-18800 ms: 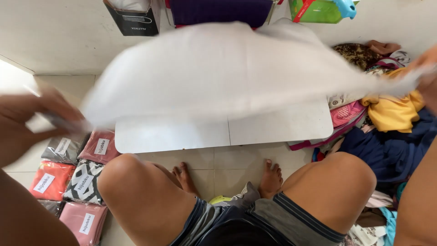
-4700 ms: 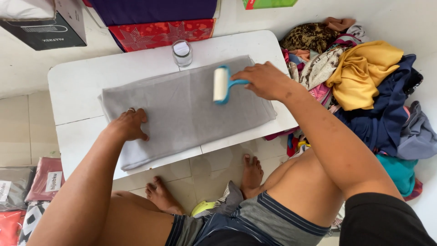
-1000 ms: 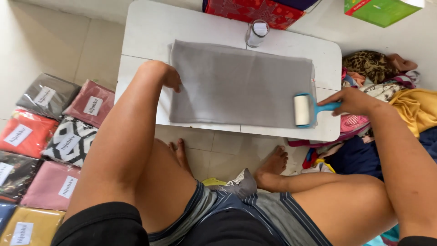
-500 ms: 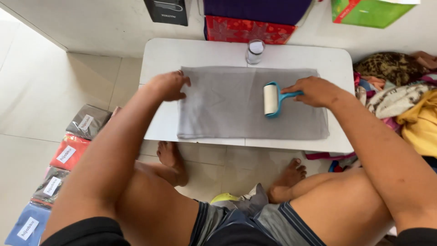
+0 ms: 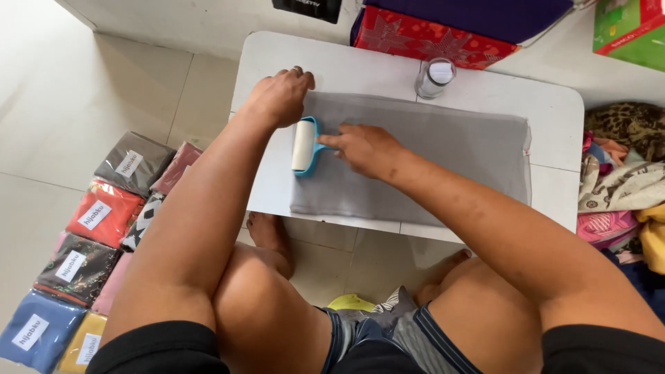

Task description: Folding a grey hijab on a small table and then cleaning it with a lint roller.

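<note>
- Head view: grey cloth (image 5: 429,163) lies flat on white folding table (image 5: 554,111).
- Right hand (image 5: 366,147) grips blue-handled lint roller (image 5: 305,145), roller on cloth's left end.
- Left hand (image 5: 280,93) presses cloth's top-left corner, fingers curled, holding nothing.
- Small glass jar (image 5: 434,77) stands just beyond cloth's far edge.

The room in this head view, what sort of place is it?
Probably a home workspace for packing cloth goods: a low white table on a tiled floor, rows of bagged folded fabrics, and a loose clothes pile beside the seated person.
</note>
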